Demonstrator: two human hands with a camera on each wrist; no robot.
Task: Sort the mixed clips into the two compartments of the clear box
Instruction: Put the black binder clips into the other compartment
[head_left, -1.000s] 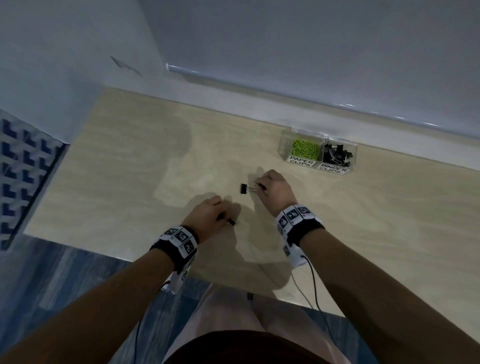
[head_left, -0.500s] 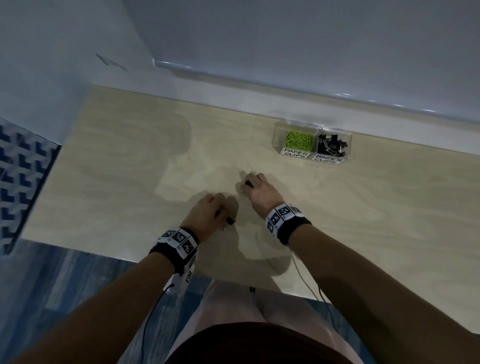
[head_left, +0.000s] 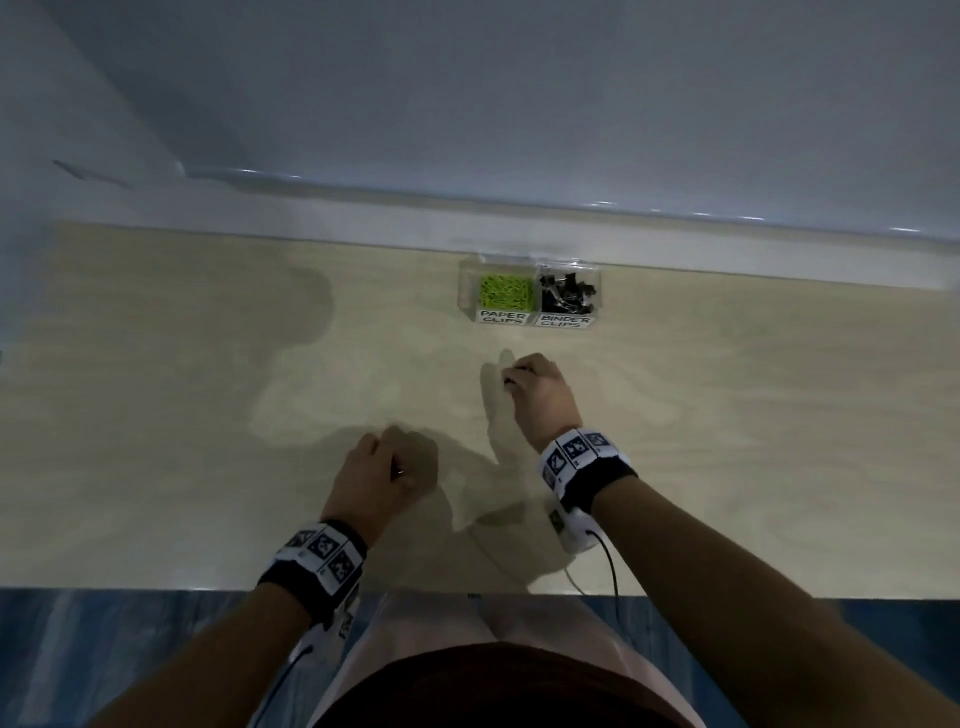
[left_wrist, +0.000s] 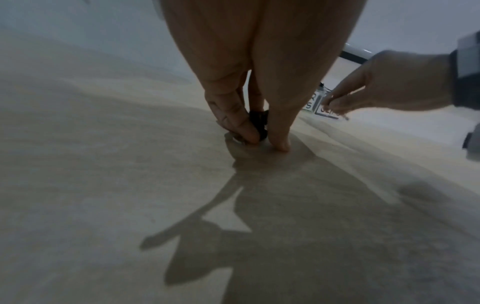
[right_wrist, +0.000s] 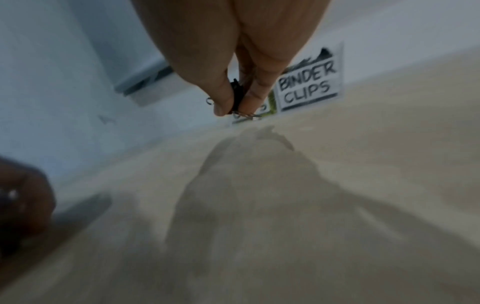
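Note:
The clear box (head_left: 530, 260) stands at the table's far edge. Its left compartment, labelled PAPER CLIPS, holds green paper clips (head_left: 506, 292); its right one, labelled BINDER CLIPS (right_wrist: 307, 84), holds black binder clips (head_left: 567, 293). My right hand (head_left: 540, 395) is raised just in front of the box and pinches a black binder clip (right_wrist: 237, 96) with wire handles between thumb and fingers. My left hand (head_left: 376, 475), nearer to me, has its fingertips (left_wrist: 249, 133) down on the table, pinching another black binder clip (left_wrist: 259, 123).
The pale wooden table (head_left: 182, 415) runs up to a white ledge and grey wall (head_left: 467, 104) behind the box. The table's near edge is just above my lap (head_left: 493, 670). A wrist cable (head_left: 610, 566) trails off the right wrist.
My right hand took up the loose binder clip and has moved up toward the box. My left hand stayed low, closing round its own clip. The head view has shifted.

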